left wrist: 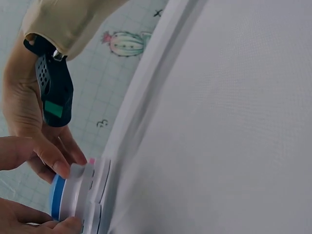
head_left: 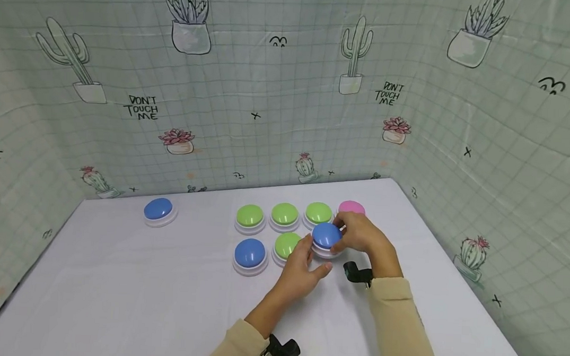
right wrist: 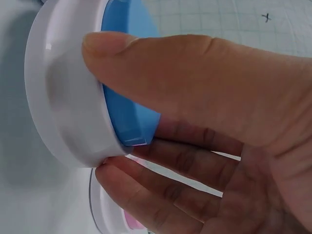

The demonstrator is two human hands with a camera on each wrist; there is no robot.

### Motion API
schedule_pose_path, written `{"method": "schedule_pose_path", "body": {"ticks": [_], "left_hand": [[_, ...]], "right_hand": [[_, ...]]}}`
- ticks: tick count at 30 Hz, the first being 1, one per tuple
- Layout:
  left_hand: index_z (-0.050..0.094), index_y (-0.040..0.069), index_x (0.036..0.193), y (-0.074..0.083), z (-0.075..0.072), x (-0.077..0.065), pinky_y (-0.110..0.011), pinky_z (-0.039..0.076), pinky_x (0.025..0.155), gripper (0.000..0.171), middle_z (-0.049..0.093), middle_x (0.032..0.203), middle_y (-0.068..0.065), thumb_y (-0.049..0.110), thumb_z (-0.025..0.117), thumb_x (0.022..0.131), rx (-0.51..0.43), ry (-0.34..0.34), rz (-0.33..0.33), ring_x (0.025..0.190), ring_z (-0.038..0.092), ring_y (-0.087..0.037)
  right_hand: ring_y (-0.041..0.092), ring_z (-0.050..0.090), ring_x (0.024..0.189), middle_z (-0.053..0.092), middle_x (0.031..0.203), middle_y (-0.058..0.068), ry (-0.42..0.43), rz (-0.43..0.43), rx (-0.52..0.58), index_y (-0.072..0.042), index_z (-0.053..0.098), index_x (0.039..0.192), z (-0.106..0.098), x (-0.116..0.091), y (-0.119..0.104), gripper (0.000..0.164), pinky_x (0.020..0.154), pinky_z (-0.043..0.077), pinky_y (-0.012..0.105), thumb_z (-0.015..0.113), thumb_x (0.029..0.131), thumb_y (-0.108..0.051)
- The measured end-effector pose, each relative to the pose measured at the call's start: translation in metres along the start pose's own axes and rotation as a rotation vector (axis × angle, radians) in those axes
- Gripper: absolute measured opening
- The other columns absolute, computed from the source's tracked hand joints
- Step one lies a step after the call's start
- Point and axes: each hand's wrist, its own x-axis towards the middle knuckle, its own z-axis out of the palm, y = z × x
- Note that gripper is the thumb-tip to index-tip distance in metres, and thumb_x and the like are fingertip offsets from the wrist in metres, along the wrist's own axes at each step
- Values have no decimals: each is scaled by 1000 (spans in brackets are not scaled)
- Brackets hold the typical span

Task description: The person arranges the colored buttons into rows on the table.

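A blue dome button [head_left: 327,235] on a white base stands at the right end of the front row. My right hand [head_left: 363,237] grips it from the right, with the thumb on the near side and fingers behind, as the right wrist view shows. My left hand [head_left: 297,277] is at its left side, fingertips right at the white base in the left wrist view and thumb spread apart below it. A green button [head_left: 286,245] beside it is partly covered by the left fingers. A pink button [head_left: 352,207] sits just behind the right hand, partly hidden.
Three green buttons, one of them the leftmost [head_left: 249,216], line the back row. Another blue button [head_left: 250,253] stands at the front row's left, and a third blue button [head_left: 158,209] lies far left on the white table [head_left: 118,287]. Patterned cloth walls [head_left: 279,93] rise around the table.
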Motion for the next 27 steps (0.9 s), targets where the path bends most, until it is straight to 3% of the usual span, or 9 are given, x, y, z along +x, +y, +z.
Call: {"method": "schedule_pose_path", "body": {"ticks": [5,14,27], "left_hand": [[22,-15,159,-1,3,-5,-48,32,122,81,18,170,-30,12,70,100,-14,-9,-42,154,30,-41],[20,-17,158,-4,11,-2,-49,28,125,81,15,169,-33,14,68,102,7,-39,-27,156,23,-42],[21,-17,158,-7,11,-5,-51,31,123,80,16,169,-32,16,68,102,25,-57,-41,155,28,-43]], "right_hand": [[33,68,108,70,120,20,-10,3,-8,5,66,120,4,1,-1,54,102,57,51,92,74,0],[32,68,109,70,121,19,2,34,-39,4,66,121,4,2,6,54,103,55,51,91,73,1],[34,67,110,69,124,20,-15,47,-33,4,66,123,10,6,12,56,105,55,52,92,73,1]]}}
